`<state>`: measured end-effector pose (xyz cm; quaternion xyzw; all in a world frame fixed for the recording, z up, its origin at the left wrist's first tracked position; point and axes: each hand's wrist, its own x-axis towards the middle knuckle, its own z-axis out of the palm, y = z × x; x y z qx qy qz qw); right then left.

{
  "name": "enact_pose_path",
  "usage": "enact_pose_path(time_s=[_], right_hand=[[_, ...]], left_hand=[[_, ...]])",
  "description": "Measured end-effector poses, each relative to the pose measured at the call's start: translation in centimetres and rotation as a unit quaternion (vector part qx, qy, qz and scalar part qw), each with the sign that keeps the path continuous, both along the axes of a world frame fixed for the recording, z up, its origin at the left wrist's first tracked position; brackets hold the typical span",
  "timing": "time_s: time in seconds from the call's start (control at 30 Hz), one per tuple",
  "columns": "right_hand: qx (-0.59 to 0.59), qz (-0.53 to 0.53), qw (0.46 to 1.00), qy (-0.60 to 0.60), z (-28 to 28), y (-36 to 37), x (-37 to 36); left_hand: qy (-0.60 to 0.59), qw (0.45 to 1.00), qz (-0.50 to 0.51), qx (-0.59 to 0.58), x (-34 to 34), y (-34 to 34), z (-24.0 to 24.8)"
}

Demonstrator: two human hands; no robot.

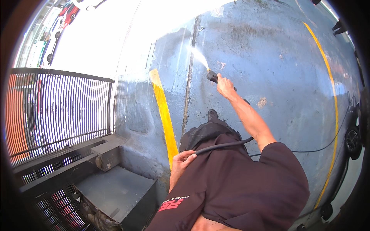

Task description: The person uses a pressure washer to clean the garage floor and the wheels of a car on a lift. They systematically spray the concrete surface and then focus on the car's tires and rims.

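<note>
Head view: the person's right hand (226, 86) is wrapped around the grip of a dark spray gun (211, 75), which points ahead and left of that hand, its white spray (200, 58) fanning toward the blue floor (246, 50). Nearer the body, the left hand (182, 163) pinches a black hose (225, 145) between thumb and fingers; the hose crosses the waist rightward. A yellow stripe (163, 119) runs forward from beside the left hand, and a grey metal box (115, 188) stands to its left.
</note>
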<state>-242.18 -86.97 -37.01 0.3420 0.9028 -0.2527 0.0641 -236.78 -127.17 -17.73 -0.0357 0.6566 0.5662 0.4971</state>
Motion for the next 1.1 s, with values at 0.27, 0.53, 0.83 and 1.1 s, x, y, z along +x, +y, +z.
enact_pose_path(time_s=[0.27,0.53,0.83,1.1], right_hand=[[-0.015,-0.051,0.998,0.014,-0.7,3.6,-7.6],[-0.037,-0.149,0.986,0.066,-0.6,4.6,-9.9],[-0.413,-0.54,0.725,0.111,-3.1,0.3,12.1],[-0.428,-0.672,0.539,0.272,-5.5,0.6,19.8]], left_hand=[[0.0,0.999,-0.037,-0.033,-8.7,2.4,0.0],[-0.042,0.991,-0.124,0.0,-20.1,3.3,-2.3],[-0.023,0.956,-0.291,0.017,-28.9,5.8,-3.8],[-0.041,0.891,-0.449,0.054,-33.5,15.9,-3.9]])
